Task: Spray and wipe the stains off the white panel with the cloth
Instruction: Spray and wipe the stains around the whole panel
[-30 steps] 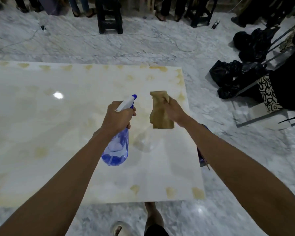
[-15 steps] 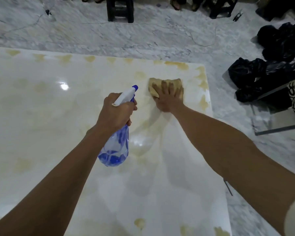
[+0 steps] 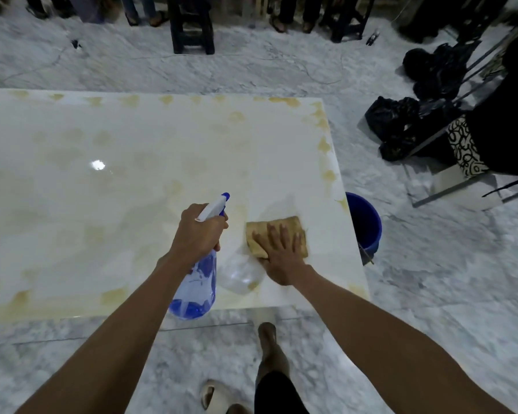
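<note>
A grey marble floor carries a dark stool, black bags and a blue bucket.

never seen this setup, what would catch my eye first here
The big white panel with yellowish stains along its edges fills the middle. Over its near right part, the left hand grips a blue spray bottle while the right hand presses a tan cloth flat on it.

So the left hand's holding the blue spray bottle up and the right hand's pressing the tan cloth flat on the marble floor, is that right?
Not quite. The head view shows the right hand pressing the tan cloth flat on the white panel, not the floor. The left hand does hold the blue spray bottle up.
</note>
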A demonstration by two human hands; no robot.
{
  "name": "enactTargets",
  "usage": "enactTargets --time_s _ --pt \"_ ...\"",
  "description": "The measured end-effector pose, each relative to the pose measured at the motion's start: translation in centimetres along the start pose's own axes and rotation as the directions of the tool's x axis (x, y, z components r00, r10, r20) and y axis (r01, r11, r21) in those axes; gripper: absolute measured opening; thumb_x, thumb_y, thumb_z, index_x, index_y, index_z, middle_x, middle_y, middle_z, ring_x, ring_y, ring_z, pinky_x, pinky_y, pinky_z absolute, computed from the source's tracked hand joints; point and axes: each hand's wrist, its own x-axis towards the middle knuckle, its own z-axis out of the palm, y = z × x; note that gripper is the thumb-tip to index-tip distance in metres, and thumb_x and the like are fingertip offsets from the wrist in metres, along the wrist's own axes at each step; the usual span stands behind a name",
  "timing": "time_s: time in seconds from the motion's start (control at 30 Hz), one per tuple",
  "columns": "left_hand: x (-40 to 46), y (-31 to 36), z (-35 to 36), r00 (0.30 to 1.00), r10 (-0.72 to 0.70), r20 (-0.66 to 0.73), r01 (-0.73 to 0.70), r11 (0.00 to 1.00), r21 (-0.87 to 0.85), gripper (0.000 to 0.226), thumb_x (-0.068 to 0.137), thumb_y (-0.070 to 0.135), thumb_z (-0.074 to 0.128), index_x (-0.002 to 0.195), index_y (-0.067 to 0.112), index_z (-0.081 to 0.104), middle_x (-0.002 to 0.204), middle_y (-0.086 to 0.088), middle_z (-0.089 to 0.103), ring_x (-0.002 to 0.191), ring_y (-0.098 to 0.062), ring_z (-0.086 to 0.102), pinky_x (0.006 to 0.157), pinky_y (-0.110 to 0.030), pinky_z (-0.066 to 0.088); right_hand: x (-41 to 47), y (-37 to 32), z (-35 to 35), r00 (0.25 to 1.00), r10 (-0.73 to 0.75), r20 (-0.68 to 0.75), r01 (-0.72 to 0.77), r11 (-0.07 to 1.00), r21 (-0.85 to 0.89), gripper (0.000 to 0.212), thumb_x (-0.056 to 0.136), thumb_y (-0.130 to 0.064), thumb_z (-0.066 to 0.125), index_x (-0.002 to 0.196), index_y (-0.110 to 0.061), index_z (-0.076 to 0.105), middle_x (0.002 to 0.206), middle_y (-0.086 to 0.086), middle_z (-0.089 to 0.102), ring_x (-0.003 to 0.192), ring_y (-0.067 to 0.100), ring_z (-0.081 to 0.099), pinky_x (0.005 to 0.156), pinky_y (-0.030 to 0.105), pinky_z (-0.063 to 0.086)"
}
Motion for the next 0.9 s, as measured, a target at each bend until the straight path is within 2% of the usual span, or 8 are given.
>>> enactTargets --time_s 0.13,0.2,0.27,0.4,0.53,0.67,0.8,0.9 --pt "-1.2 -0.8 -0.5 1.000 -0.011 0.009 0.011 1.000 -0.003 0.039 0.075 0.025 0.055 0.088 -0.011 0.065 0.093 -0.038 0.067 0.034 -0.017 0.053 0.049 -0.029 0.049 -2.8 -0.2 0.7 0.987 -0.043 0.157 0.015 0.985 0.174 0.057 0.106 -0.046 0.025 0.157 -0.042 -0.001 0.167 -0.001 -0.015 0.152 0.033 -0.019 0.119 0.060 -0.009" --pt "-0.2 -0.5 -0.8 1.000 -0.005 0.004 0.005 1.000 0.008 0.029 0.086 0.017 0.057 0.088 -0.011 0.066 0.094 -0.038 0.067 0.034 -0.016 0.053 0.048 -0.028 0.049 -2.1 0.4 -1.7 0.992 -0.105 0.069 0.068 0.911 0.407 0.052 0.104 -0.045 0.030 0.155 -0.040 0.025 0.165 0.000 0.024 0.152 0.032 0.021 0.120 0.056 0.019" --pt "1.8 0.4 -1.2 1.000 0.017 -0.011 -0.017 1.000 0.022 0.025 0.091 0.014 0.057 0.084 -0.008 0.066 0.095 -0.038 0.068 0.035 -0.015 0.053 0.047 -0.027 0.049 -0.2 1.2 -5.2 0.991 -0.104 -0.080 0.131 0.727 0.674 0.045 0.102 -0.044 0.039 0.142 -0.028 0.051 0.145 0.002 0.054 0.131 0.026 0.053 0.109 0.044 0.043" --pt "7.4 3.7 -2.0 0.998 0.056 -0.026 -0.055 0.998 0.030 0.025 0.080 0.024 0.056 0.075 0.001 0.064 0.091 -0.037 0.068 0.034 -0.015 0.052 0.053 -0.030 0.050 7.7 3.2 -14.7 0.985 0.063 -0.162 0.128 0.365 0.922 0.036 0.107 -0.008 0.035 0.107 -0.001 0.071 0.114 0.003 0.068 0.102 0.012 0.064 0.089 0.015 0.046" --pt "14.3 6.4 -3.3 0.995 0.067 -0.080 -0.066 0.998 0.019 0.040 0.072 0.026 0.053 0.086 -0.009 0.066 0.093 -0.038 0.068 0.033 -0.015 0.052 0.053 -0.028 0.049 19.8 3.9 -22.5 0.930 0.004 -0.367 0.244 0.739 0.628 0.035 0.106 -0.019 0.039 0.138 -0.022 0.053 0.119 -0.009 0.062 0.085 0.014 0.063 0.072 0.020 0.046" --pt "20.4 6.4 -3.7 0.989 0.109 -0.103 -0.109 0.994 0.005 0.031 0.076 0.023 0.054 0.085 -0.004 0.068 0.092 -0.036 0.070 0.033 -0.013 0.052 0.048 -0.028 0.051 32.8 2.9 -26.3 0.936 -0.014 -0.352 0.116 0.956 0.269 0.046 0.105 -0.024 0.033 0.151 -0.030 0.033 0.150 0.004 0.044 0.134 0.031 0.046 0.109 0.058 0.034" --pt "23.3 4.6 -4.1 0.987 0.102 -0.123 -0.102 0.995 0.004 0.031 0.071 0.020 0.051 0.085 -0.001 0.071 0.087 -0.023 0.074 0.036 -0.014 0.054 0.048 -0.031 0.053 37.7 1.2 -22.7 0.995 0.077 -0.061 -0.080 0.996 -0.040 0.059 0.103 -0.054 0.019 0.155 -0.044 -0.007 0.167 0.001 -0.017 0.153 0.034 -0.012 0.114 0.072 -0.001" --pt "23.1 3.5 -4.7 0.991 0.075 -0.112 -0.075 0.997 0.012 0.035 0.071 0.022 0.052 0.087 -0.003 0.070 0.085 -0.019 0.073 0.037 -0.016 0.055 0.054 -0.036 0.056 36.0 0.4 -19.5 0.989 0.088 -0.120 -0.094 0.995 -0.039 0.060 0.102 -0.059 0.016 0.155 -0.045 -0.010 0.166 0.000 -0.021 0.152 0.032 -0.018 0.114 0.069 -0.010"
